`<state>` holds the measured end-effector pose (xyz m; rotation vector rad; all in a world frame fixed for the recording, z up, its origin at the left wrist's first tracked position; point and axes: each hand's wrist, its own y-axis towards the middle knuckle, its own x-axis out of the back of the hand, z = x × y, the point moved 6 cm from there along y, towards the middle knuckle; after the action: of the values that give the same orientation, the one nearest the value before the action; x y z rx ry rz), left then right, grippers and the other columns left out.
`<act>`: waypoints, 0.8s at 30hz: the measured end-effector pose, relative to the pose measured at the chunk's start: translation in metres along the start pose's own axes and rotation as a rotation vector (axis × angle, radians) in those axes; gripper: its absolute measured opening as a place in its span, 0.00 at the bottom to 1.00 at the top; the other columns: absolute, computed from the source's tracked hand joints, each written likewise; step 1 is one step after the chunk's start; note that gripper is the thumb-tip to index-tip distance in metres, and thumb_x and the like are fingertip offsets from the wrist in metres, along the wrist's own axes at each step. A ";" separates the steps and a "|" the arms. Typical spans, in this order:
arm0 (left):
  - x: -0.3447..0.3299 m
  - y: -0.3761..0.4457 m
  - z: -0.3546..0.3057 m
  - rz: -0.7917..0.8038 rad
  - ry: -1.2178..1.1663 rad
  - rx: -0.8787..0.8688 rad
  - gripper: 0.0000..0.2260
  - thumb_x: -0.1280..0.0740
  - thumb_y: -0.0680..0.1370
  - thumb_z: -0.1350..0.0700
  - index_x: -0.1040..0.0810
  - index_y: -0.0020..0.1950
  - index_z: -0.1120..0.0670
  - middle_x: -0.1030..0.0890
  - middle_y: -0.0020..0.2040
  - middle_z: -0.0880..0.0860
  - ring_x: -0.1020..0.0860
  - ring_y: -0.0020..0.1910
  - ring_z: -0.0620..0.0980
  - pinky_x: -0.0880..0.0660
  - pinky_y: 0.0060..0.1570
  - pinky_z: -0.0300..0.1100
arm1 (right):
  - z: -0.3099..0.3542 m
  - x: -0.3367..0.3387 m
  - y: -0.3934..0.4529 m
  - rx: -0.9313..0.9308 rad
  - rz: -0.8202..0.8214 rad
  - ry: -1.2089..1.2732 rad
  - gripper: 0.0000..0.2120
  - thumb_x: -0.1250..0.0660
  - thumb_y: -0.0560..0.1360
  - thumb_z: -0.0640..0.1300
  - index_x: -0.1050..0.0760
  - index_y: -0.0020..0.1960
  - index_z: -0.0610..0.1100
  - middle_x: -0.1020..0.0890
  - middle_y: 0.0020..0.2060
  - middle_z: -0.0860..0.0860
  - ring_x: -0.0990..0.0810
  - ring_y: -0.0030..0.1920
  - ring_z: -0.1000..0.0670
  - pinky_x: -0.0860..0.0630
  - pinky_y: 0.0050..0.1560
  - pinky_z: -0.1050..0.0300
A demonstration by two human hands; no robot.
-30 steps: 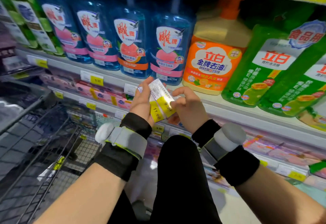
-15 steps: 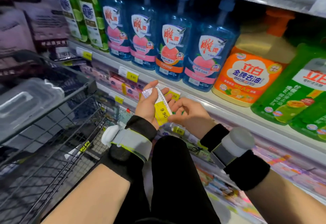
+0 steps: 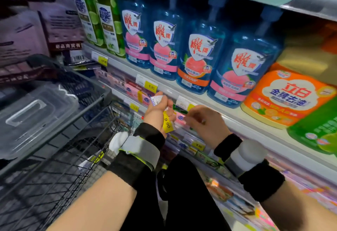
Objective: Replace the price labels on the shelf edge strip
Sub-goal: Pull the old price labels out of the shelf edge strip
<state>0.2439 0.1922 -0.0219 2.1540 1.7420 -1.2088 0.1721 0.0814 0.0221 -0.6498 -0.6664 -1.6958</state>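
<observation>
My left hand (image 3: 157, 111) is closed around a stack of white-and-yellow price labels (image 3: 167, 123); the outer one reads 9.90 and hangs below my fingers. My right hand (image 3: 205, 123) is just to its right, fingers pinched toward the stack; whether it grips anything is blurred. Both hands hover in front of the white shelf edge strip (image 3: 237, 117). On that strip a 9.90 label (image 3: 148, 84) sits to the upper left, and another label (image 3: 184, 102) sits directly above my right hand.
Blue dish-soap bottles (image 3: 197, 56), an orange bottle (image 3: 284, 96) and green bottles (image 3: 317, 130) stand on the shelf above the strip. A wire shopping cart (image 3: 60, 148) with a clear plastic lidded box (image 3: 34, 116) stands at left. Lower shelves hold pink packs.
The view swung left and up. My left hand closed tighter on the label stack, which now hangs downward, and my right hand pulled slightly off it to the right.
</observation>
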 end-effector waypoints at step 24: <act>-0.039 0.068 0.000 0.261 1.851 -0.750 0.21 0.27 0.71 0.57 0.26 0.62 0.62 0.23 0.58 0.61 0.23 0.53 0.62 0.23 0.47 0.51 | -0.070 -0.017 0.030 -0.023 -0.519 -0.977 0.20 0.31 0.61 0.43 0.28 0.52 0.42 0.20 0.44 0.43 0.30 0.46 0.42 0.37 0.50 0.45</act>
<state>0.3022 0.1393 -0.0222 2.5536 1.3949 1.8308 0.1991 0.0365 -0.0352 -1.4390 -1.6041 -1.7858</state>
